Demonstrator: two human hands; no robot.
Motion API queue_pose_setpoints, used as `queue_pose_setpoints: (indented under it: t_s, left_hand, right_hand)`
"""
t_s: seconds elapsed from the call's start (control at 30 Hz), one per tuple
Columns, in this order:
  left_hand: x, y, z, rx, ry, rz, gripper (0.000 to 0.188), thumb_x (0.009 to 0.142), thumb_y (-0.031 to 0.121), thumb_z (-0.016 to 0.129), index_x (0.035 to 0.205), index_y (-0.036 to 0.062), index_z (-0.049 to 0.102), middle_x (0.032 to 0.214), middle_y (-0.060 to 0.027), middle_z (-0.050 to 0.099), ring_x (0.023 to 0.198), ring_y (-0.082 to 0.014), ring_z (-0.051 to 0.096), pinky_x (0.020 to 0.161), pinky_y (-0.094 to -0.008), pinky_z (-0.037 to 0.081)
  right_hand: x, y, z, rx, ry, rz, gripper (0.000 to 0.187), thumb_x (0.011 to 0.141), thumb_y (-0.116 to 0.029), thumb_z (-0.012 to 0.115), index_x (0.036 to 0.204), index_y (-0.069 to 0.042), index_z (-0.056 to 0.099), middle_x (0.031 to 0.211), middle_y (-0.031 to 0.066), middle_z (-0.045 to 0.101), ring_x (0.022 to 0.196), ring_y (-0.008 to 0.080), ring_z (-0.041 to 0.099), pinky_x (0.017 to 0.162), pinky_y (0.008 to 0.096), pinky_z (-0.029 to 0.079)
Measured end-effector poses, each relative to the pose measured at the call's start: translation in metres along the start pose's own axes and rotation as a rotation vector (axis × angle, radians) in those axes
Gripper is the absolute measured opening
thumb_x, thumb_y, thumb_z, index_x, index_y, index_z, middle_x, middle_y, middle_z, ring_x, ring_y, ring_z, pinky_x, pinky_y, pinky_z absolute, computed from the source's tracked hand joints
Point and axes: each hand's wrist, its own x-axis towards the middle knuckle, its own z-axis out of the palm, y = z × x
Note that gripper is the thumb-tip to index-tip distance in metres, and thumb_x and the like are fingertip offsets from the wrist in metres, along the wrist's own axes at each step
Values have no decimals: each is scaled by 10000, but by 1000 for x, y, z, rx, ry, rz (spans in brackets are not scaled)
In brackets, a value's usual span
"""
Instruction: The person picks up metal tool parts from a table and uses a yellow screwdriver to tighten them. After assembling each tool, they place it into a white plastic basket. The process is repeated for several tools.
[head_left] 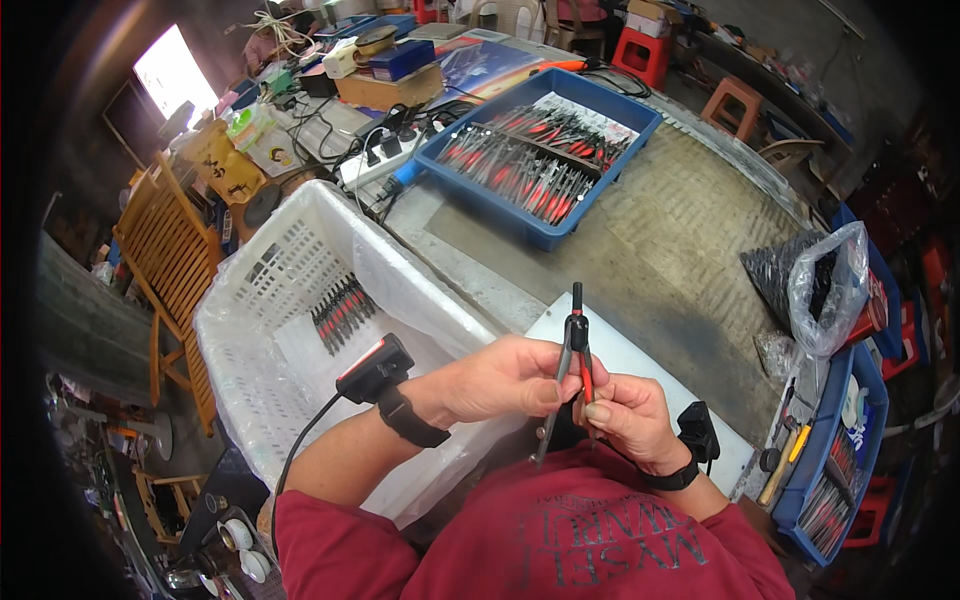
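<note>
A drawing compass (pixel 577 328) stands upright in front of my chest, its black handle pointing up and its legs slightly apart. One leg is grey metal, the other partly red. My left hand (pixel 515 375) pinches the compass near the legs from the left. From the right, my right hand (pixel 630 412) grips the red leg between thumb and fingers. The fingers hide parts of both legs. Behind the hands lies a white board (pixel 670 385) on the table edge. In the white plastic crate (pixel 270 420) to my left, a row of similar compasses (pixel 343 312) lies on the lining.
Ahead on the table (pixel 690 220), a blue tray (pixel 548 232) holds many red and black compasses. Left of it are a power strip (pixel 385 165) and cables. At the right stand a clear bag of black parts (pixel 825 290) and another blue tray (pixel 812 520).
</note>
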Motion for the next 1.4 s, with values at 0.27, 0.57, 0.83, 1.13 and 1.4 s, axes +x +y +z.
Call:
queue_pose_setpoints:
  t_s: [0.27, 0.57, 0.83, 1.13, 1.4]
  left_hand:
    - [-2, -9, -7, 45, 51, 4, 283, 863, 262, 624, 1014, 25, 597, 869, 18, 575, 739, -47, 495, 627, -189, 397]
    - [-1, -3, 1, 67, 151, 36, 218, 893, 237, 581, 971, 36, 609, 788, 34, 560, 651, -32, 471, 558, -176, 372]
    - [-70, 60, -64, 603, 825, 361, 252, 891, 222, 578, 1037, 22, 623, 822, 1, 607, 633, -43, 524, 570, -175, 438]
    - [-206, -12, -209, 954, 1641, -58, 223, 764, 208, 628, 684, -1, 628, 546, -79, 557, 511, -132, 523, 523, -318, 416]
    - [-249, -115, -298, 970, 2014, -537, 221, 754, 215, 618, 775, -2, 649, 813, -228, 631, 820, -395, 610, 715, -444, 491]
  right_hand:
    - [4, 4, 15, -27, 55, 9, 202, 883, -37, 538, 1064, 28, 597, 894, 2, 612, 781, 62, 536, 689, 212, 440]
    - [9, 7, 12, -221, 101, -29, 181, 873, -39, 541, 1032, 24, 601, 848, 25, 623, 755, 85, 550, 685, 231, 452]
    - [23, 9, 9, -690, 93, -259, 287, 866, -166, 524, 1030, 66, 566, 901, 132, 604, 828, 194, 578, 760, 296, 455]
    - [55, 22, 21, -957, -168, -582, 243, 817, -93, 567, 995, 74, 570, 919, 202, 611, 812, 350, 602, 734, 368, 483]
    - [83, 42, 37, -981, -362, -591, 231, 681, 45, 583, 911, 55, 592, 816, 185, 608, 708, 334, 601, 636, 382, 487]
